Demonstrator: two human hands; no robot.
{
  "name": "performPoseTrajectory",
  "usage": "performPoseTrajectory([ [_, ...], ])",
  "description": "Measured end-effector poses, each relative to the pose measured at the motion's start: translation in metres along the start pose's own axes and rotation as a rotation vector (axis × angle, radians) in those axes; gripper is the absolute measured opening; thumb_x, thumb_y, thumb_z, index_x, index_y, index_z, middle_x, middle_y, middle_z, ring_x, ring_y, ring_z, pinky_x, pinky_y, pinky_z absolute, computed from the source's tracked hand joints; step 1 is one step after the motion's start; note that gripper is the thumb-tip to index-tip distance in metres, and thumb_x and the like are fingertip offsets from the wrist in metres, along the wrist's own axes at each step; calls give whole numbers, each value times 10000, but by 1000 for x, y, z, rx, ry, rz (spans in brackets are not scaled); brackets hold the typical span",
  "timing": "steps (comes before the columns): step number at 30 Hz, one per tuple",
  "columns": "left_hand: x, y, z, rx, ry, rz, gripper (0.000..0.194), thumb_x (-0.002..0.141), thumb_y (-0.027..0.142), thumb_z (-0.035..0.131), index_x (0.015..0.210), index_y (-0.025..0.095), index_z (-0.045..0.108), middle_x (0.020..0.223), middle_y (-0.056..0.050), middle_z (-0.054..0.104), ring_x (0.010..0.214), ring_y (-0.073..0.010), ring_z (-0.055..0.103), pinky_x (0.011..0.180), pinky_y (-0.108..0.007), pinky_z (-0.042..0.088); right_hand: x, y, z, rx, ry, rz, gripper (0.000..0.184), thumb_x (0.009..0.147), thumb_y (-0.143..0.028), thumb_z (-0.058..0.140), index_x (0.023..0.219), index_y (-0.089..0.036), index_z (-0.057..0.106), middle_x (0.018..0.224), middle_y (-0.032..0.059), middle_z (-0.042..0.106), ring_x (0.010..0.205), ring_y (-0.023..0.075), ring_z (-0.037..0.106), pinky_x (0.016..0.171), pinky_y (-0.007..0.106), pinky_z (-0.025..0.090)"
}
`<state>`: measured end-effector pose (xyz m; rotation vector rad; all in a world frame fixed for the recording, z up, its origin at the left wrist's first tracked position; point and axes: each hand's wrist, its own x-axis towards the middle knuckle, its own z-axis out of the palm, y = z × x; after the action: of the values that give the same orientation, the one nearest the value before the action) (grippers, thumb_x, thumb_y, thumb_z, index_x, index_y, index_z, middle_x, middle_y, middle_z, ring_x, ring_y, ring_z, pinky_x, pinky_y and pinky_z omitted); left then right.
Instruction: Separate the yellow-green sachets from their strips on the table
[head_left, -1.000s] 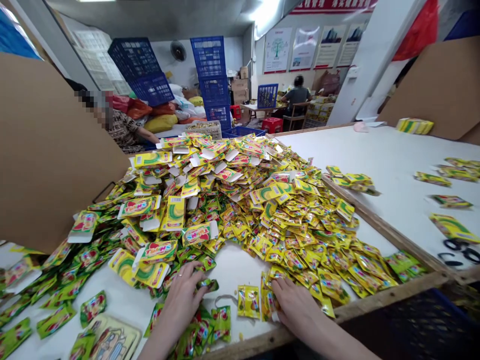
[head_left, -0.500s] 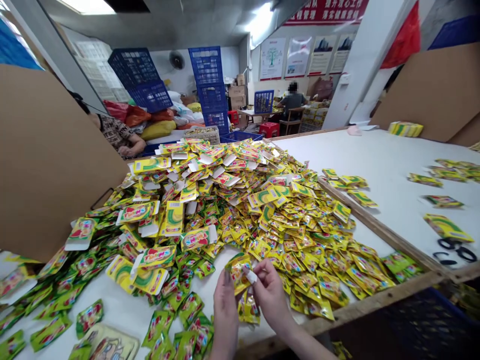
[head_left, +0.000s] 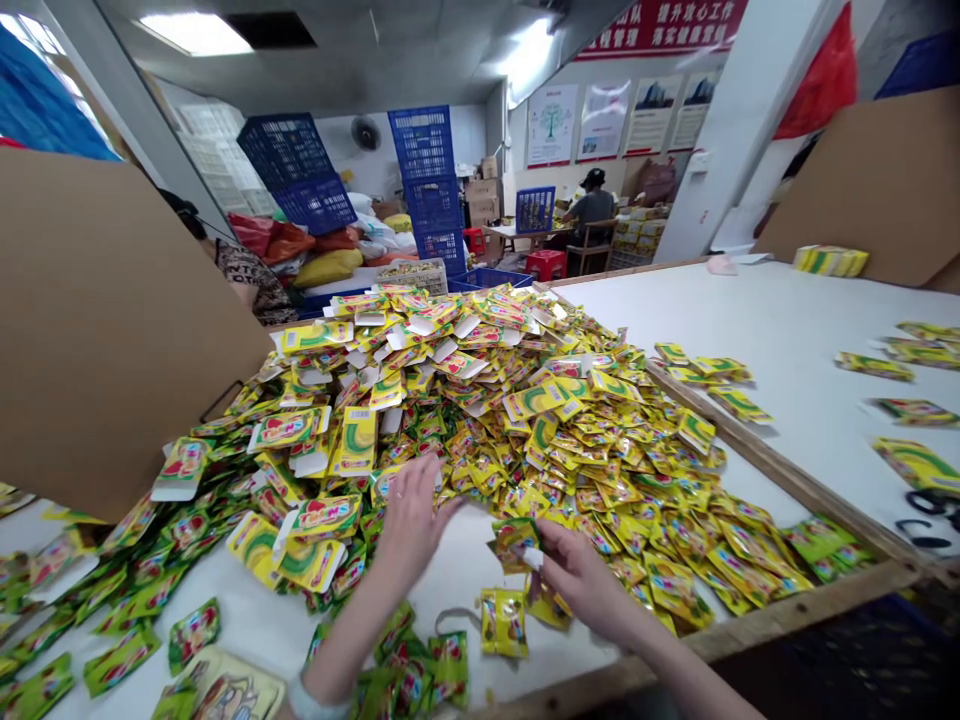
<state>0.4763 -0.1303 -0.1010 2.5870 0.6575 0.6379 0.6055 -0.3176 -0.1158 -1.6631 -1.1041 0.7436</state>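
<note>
My right hand (head_left: 581,575) pinches small foil packets, with a green-and-yellow packet (head_left: 516,537) jutting out to the left of the fingers. Beneath the fingertips is a yellow packet (head_left: 549,605); whether it is also held I cannot tell. One more yellow packet (head_left: 503,622) lies flat on the white table below. My left hand (head_left: 414,515) stretches over a yellow carton (head_left: 384,484) at the near edge of the heap, thumb apart from the fingers. The hand partly covers that carton; a firm hold on it does not show.
Open cartons (head_left: 358,440) top the heap, green packets (head_left: 120,655) spread left, and yellow packets (head_left: 667,520) spread right. A wooden strip (head_left: 757,460) divides the table. Black scissors (head_left: 930,505) lie far right. Cardboard (head_left: 112,330) stands left; people sit behind it and farther back.
My left hand has left the packets and moved up and left to the carton. My right hand has shifted slightly right, still holding packets. The view has turned a little left.
</note>
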Motion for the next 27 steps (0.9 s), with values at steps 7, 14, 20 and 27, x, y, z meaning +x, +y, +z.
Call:
performPoseTrajectory([
  [7, 40, -43, -30, -22, -97, -37, 199, 623, 130, 595, 789, 192, 503, 968, -81, 565, 1099, -317, 426, 978, -537, 251, -9, 39, 1, -852, -78, -256, 247, 699, 39, 444, 839, -103, 591, 835, 139, 620, 831, 268, 569, 716, 405, 478],
  [14, -16, 13, -13, -493, -254, -233, 273, 802, 307, 439, 1035, 167, 453, 927, -77, 660, 816, -191, 633, 731, -319, 498, 3, -10, -26, -390, 38, -248, 191, 845, -98, 396, 963, -159, 533, 893, 54, 558, 745, 147, 538, 626, 243, 473],
  [20, -44, 64, 0, -1114, -358, -511, 328, 595, 362, 709, 782, 156, 536, 655, 5, 586, 609, -148, 562, 595, -262, 472, 16, -63, -9, 305, 47, -309, 113, 854, -194, 472, 954, -193, 525, 787, 4, 494, 675, 118, 488, 593, 218, 444],
  [27, -46, 72, -2, -1054, -418, -405, 213, 608, 193, 657, 793, 135, 569, 657, 31, 554, 607, -106, 471, 610, -235, 427, 2, -78, -21, -358, -147, -349, 338, 716, 42, 401, 921, -169, 567, 918, 54, 543, 859, 157, 513, 756, 258, 412],
])
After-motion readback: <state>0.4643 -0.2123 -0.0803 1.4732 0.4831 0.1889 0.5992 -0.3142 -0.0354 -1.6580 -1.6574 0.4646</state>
